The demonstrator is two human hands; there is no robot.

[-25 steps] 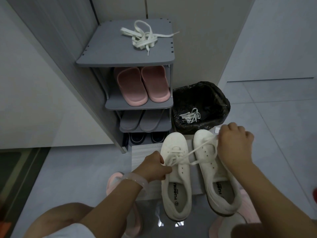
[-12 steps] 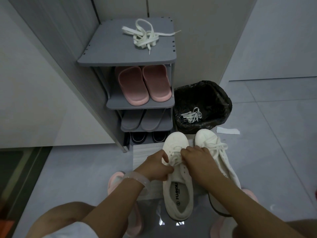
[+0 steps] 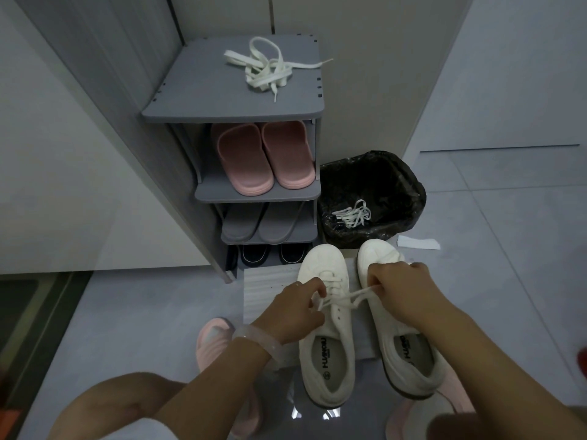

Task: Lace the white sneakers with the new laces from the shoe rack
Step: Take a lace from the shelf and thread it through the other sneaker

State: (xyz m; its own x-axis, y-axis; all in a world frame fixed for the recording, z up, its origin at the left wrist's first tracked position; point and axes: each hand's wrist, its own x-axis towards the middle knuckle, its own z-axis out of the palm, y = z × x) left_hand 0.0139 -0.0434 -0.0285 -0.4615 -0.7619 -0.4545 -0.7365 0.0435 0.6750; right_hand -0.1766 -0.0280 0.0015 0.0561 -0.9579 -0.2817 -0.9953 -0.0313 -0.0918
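**A:** Sneakers (image 3: 327,338) first, where are they sitting?

**B:** Lower middle of the frame, two white ones side by side on a pale mat (image 3: 270,287), toes pointing toward the shoe rack (image 3: 235,100). Going left to right: left hand (image 3: 293,312) comes in from the lower left wearing a clear bangle (image 3: 259,342), fingers curled and pinching the lace (image 3: 341,300) at the left shoe's eyelets. That lace runs tight across to the right hand (image 3: 403,287), which is fisted around the other end just above the right shoe (image 3: 406,341).

**A:** And the spare laces?

**B:** One loose white bundle (image 3: 270,69) sits on the rack's top shelf, upper middle. Pink slippers (image 3: 265,157) sit one shelf down, grey ones (image 3: 263,222) below that. Right of the rack there's a black-lined bin (image 3: 394,173) with another lace bundle (image 3: 351,214) inside, and a white paper scrap (image 3: 417,242) lies on the floor beside it.
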